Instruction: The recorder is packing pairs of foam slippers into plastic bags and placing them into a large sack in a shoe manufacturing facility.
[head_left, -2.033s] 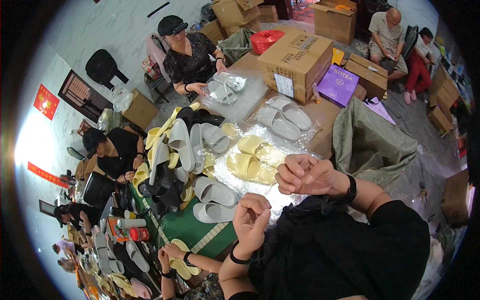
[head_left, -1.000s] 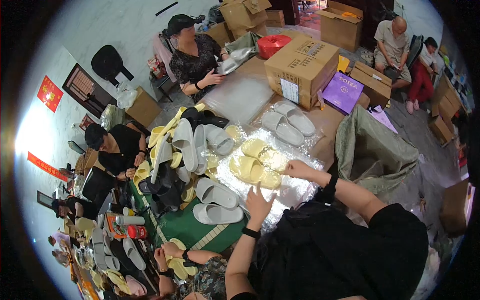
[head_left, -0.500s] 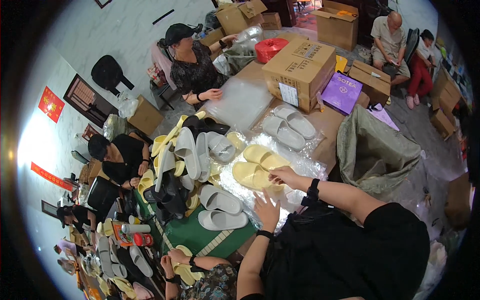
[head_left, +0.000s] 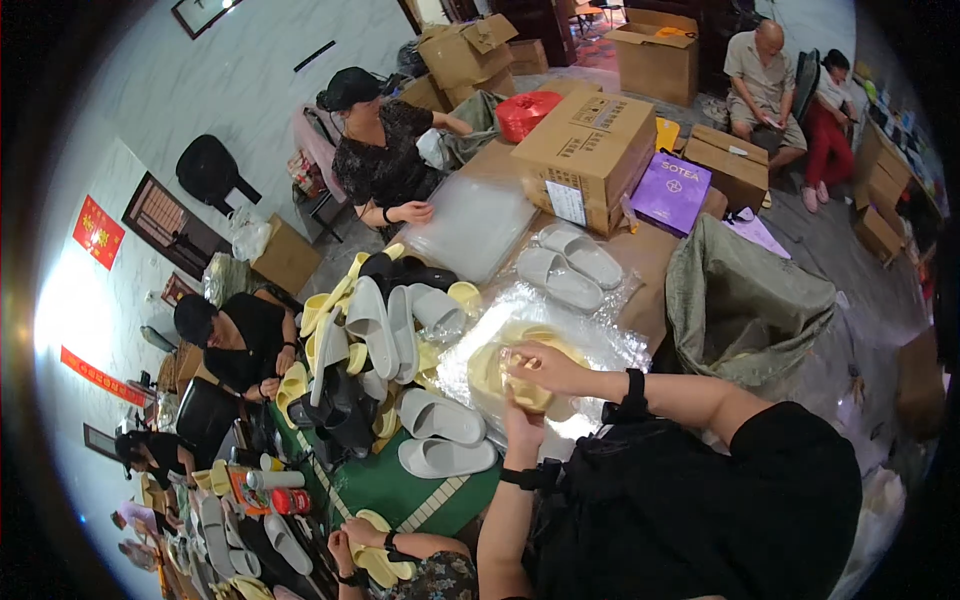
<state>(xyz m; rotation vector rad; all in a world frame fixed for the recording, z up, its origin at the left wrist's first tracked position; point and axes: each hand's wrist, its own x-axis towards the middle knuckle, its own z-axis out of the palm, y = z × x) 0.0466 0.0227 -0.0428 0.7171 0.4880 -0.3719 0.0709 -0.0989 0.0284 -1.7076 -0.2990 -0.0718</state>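
Note:
A pair of pale yellow slippers (head_left: 487, 378) lies on shiny clear plastic bags (head_left: 610, 345) in front of me, looking hazy, as if seen through film. Over the slippers my right hand (head_left: 550, 369) is closed, with fingertips pinching what looks like clear plastic bag film. Close below it, my left hand (head_left: 523, 424) is closed at the near edge of the same pair, its fingertips partly hidden. A pair of grey slippers (head_left: 440, 415) sits left of my hands. Another grey pair (head_left: 572, 262) rests on plastic beyond them.
Yellow, grey and black slippers are heaped (head_left: 370, 320) on the left. A stack of clear bags (head_left: 470, 228), a carton (head_left: 590, 155) and a purple box (head_left: 672, 190) stand farther off. An open green sack (head_left: 750, 300) is at right. Co-workers sit along the left side.
My hands have come together over the yellow slippers and closed; before, the left was spread. The slippers now look covered by film. A co-worker across the table no longer shows a clear bundle.

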